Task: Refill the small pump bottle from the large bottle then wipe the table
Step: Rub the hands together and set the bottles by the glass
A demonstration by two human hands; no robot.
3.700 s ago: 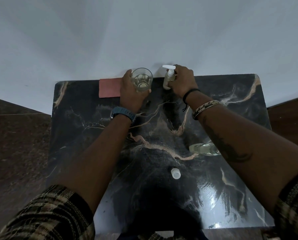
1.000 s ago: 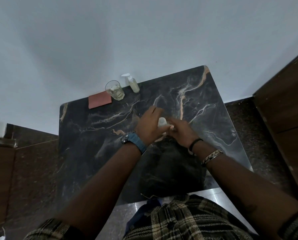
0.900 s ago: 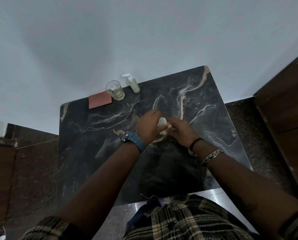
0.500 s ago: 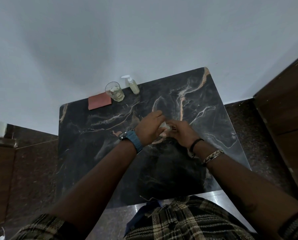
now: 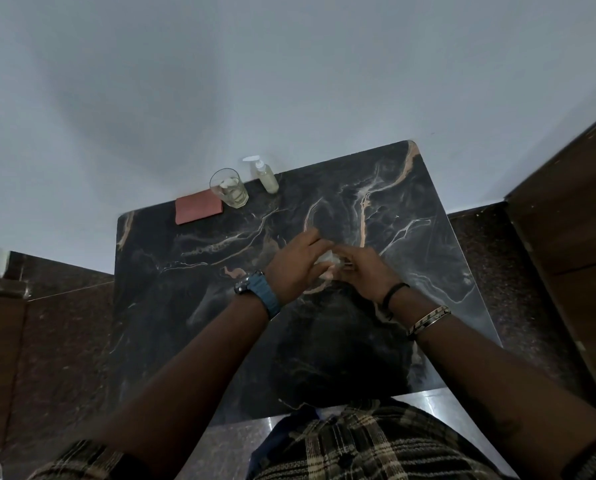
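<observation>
My left hand [image 5: 296, 268] and my right hand [image 5: 362, 271] meet over the middle of the black marble table [image 5: 185, 306]. Between them shows a pale patch of the large bottle and its white cap [image 5: 327, 263]. My left fingers curl over the cap. My right hand wraps the bottle, whose body is almost wholly hidden. The small pump bottle [image 5: 266, 176], with a white pump head and pale liquid, stands upright at the table's back edge by the wall, away from both hands.
A clear glass [image 5: 229, 188] with a little liquid stands just left of the pump bottle. A flat pink cloth [image 5: 199, 211] lies left of the glass. Dark wooden furniture [image 5: 566, 220] flanks the table on the right, and dark stone floor surrounds it.
Both hands left the glass and pump bottle at the back and came together on the large bottle at mid-table. Over the last second my left fingers closed further over the white cap, hiding it.
</observation>
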